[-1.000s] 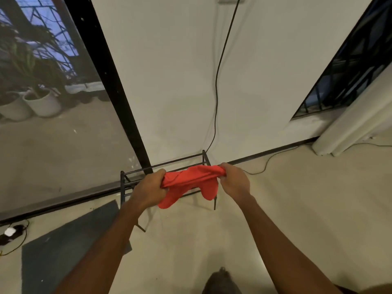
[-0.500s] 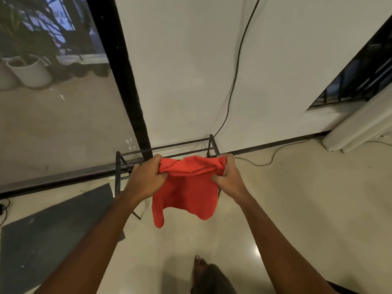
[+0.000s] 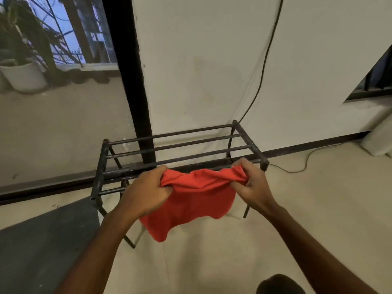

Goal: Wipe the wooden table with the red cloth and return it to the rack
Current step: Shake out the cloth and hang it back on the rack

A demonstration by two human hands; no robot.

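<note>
The red cloth (image 3: 191,204) hangs spread between both hands, just in front of the front bar of a low black metal rack (image 3: 176,145) that stands against the wall. My left hand (image 3: 146,192) grips the cloth's upper left corner. My right hand (image 3: 252,185) pinches the upper right corner. The lower part of the cloth droops toward the floor and hides part of the rack's front legs. The wooden table is not in view.
A black cable (image 3: 263,66) runs down the white wall behind the rack and along the floor to the right. A dark mat (image 3: 42,247) lies on the floor at left. A black post (image 3: 131,77) and glass with potted plants (image 3: 23,75) stand at left.
I have come closer to the rack, which now looks larger. The cloth has unfolded from a bunched strip into a hanging sheet held by its top corners near the rack's front bar.
</note>
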